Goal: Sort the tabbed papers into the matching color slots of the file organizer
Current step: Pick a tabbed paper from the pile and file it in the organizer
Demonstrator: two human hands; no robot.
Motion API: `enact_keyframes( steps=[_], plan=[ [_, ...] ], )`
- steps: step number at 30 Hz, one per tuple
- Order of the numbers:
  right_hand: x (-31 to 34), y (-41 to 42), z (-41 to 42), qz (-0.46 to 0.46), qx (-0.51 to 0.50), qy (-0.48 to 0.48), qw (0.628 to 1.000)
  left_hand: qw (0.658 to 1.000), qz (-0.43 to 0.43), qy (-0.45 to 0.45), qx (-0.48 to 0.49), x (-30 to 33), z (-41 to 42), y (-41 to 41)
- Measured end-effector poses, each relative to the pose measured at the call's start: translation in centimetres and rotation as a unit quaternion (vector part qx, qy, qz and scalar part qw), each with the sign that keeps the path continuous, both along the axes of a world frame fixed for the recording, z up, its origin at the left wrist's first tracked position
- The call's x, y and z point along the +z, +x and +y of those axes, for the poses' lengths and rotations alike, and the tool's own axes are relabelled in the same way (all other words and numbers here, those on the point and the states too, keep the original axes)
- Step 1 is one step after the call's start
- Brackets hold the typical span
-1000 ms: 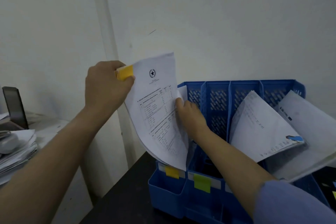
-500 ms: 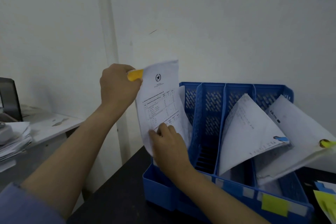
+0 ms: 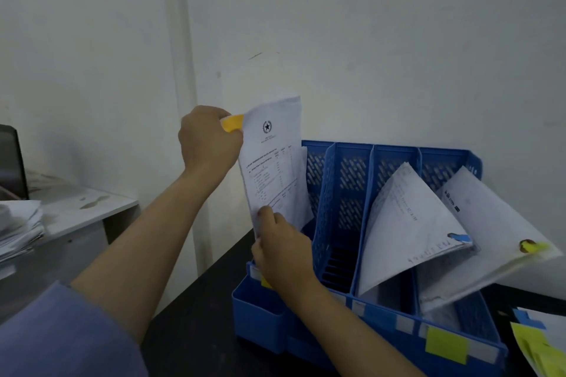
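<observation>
A blue file organizer (image 3: 346, 193) with several upright slots stands on a dark table. My left hand (image 3: 208, 141) pinches the top corner of a printed paper (image 3: 272, 162) at its orange tab (image 3: 232, 123). The sheet stands upright in the leftmost slot. My right hand (image 3: 281, 251) grips the paper's lower edge at the slot's front. A blue-tabbed paper (image 3: 407, 223) leans out of the third slot. A paper with a yellow tab (image 3: 490, 223) leans out of the fourth slot, above a yellow label (image 3: 445, 346).
More tabbed papers (image 3: 542, 343), blue and yellow, lie on the table at the lower right. A white desk (image 3: 76, 208) with a paper stack (image 3: 18, 229) and a dark screen (image 3: 10, 162) stands at the left. The wall is right behind the organizer.
The view has shifted, so the organizer sits further right. My right hand moved from the paper's right edge down to its bottom edge. The paper sits lower in the leftmost slot.
</observation>
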State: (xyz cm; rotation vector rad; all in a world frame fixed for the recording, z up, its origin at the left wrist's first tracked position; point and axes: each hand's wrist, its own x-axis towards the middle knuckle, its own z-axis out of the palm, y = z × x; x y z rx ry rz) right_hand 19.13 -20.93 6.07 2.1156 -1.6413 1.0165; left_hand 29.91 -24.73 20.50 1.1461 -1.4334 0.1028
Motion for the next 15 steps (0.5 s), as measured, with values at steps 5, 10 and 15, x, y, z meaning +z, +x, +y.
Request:
enact_keyframes(
  steps=[5,10,15],
  plan=[
    [-0.7,0.4,-0.6,-0.029,0.002,0.001,1.000,0.999,-0.025,0.046,-0.008,-3.0,-0.7,-1.0],
    [-0.7,-0.5,0.5,-0.042,0.009,0.044,0.998,0.997,-0.055,0.043,-0.016,-4.4,-0.8,-0.9],
    [1.0,-4.9,5.9,-0.042,0.078,-0.027,0.996,0.993,-0.115,0.031,-0.006,-5.2,-0.5,-1.2]
  ],
)
